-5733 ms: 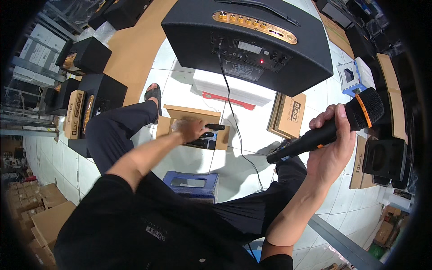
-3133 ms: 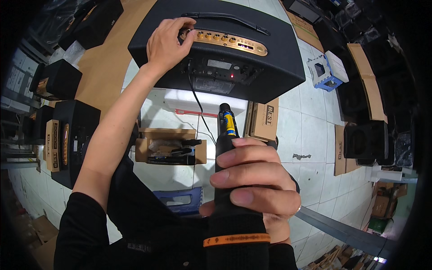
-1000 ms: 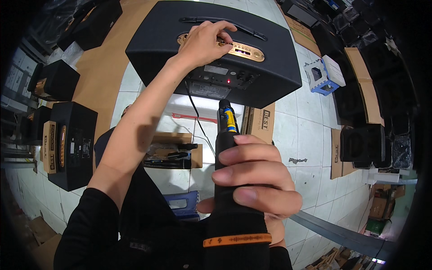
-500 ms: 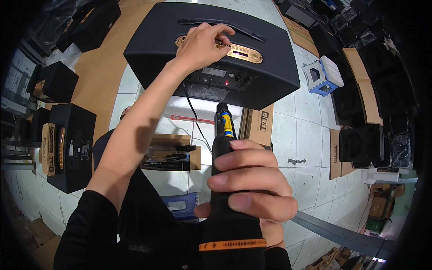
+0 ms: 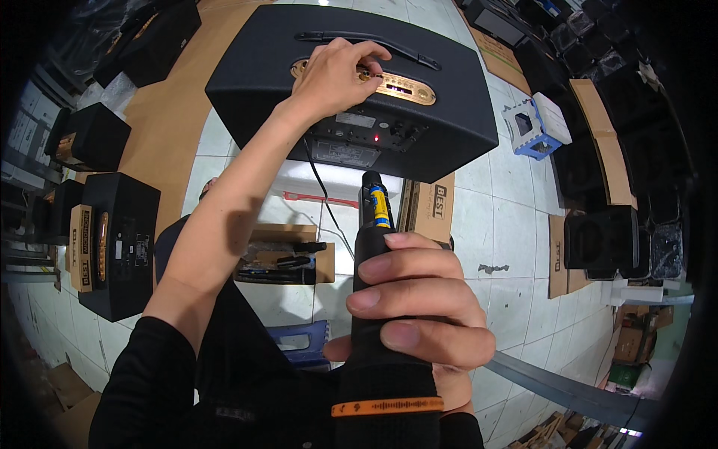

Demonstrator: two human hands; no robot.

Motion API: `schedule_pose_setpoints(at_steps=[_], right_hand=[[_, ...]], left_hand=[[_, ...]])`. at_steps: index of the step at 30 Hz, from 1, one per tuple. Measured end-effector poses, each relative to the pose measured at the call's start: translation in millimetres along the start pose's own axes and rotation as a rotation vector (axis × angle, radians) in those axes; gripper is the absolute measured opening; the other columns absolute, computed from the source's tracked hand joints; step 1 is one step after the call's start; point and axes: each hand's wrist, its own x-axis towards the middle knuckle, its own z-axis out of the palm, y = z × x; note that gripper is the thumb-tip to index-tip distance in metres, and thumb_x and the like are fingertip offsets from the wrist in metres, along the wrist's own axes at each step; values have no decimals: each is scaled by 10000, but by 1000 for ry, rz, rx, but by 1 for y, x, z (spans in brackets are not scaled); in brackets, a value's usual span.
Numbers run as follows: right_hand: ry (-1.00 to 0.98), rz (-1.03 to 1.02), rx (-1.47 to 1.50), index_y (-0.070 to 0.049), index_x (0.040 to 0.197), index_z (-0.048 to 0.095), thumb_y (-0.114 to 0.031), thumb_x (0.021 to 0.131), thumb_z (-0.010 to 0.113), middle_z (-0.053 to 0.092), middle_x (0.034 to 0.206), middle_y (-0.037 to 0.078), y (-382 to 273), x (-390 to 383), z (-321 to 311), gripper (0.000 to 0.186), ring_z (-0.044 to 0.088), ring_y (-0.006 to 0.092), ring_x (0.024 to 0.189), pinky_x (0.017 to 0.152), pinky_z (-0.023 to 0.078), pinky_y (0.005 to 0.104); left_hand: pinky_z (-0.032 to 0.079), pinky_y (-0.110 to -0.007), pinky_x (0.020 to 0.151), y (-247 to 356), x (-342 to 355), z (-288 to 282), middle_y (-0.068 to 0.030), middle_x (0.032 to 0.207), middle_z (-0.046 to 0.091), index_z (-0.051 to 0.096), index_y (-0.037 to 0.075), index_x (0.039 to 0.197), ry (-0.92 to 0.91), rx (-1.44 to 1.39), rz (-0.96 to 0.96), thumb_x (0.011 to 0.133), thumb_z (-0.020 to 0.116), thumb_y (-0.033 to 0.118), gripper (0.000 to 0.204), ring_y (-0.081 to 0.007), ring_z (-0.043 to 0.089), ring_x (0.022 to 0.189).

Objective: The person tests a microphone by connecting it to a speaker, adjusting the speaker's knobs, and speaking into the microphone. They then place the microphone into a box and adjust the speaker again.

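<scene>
A big black portable speaker (image 5: pixel 254 52) stands ahead of me, with a strap handle (image 5: pixel 396 49) and a gold control panel (image 5: pixel 410 89) on top. My left hand (image 5: pixel 336 78) reaches across to that panel, thumb and fingers pinched around a knob they mostly hide. A small red light (image 5: pixel 376 138) glows on the speaker's side. My right hand (image 5: pixel 430 303) is wrapped around a black microphone (image 5: pixel 369 247), its far end pointing at the speaker. A yellow and blue battery (image 5: pixel 380 206) shows in its uncovered slot. An orange ring (image 5: pixel 387 405) circles its near end.
Below the speaker are white foam (image 5: pixel 292 178) and a black cable (image 5: pixel 323 183). An open carton (image 5: pixel 324 262) holds black items; a blue step stool (image 5: pixel 318 333) sits nearer. More speakers (image 5: pixel 131 247) stand left, others (image 5: pixel 598 236) right. A blue and white stool (image 5: pixel 535 138) is far right.
The microphone and my right hand have shifted very slightly to the right. My left hand stays at the panel, and the speaker has not moved.
</scene>
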Motion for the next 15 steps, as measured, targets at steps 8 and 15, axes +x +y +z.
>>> schedule_pose_setpoints(at_steps=[8, 15], right_hand=[[-9, 11, 6, -98, 979, 731, -67, 749, 865, 760, 1106, 85, -2, 0, -1, 268, 708, 300, 1084, 1026, 521, 495], [-14, -5, -6, -89, 959, 738, -62, 745, 863, 758, 1112, 87, 1, 0, -1, 250, 705, 301, 1088, 1028, 519, 496]], left_hand=[[467, -389, 1051, 0, 0, 1, 54, 980, 762, 718, 200, 1238, -2, 4, -13, 901, 744, 237, 340, -190, 621, 1073], [484, -393, 1034, -1, 1, 1, 43, 973, 762, 721, 194, 1231, 5, -30, 5, 899, 745, 226, 334, -197, 630, 1055]])
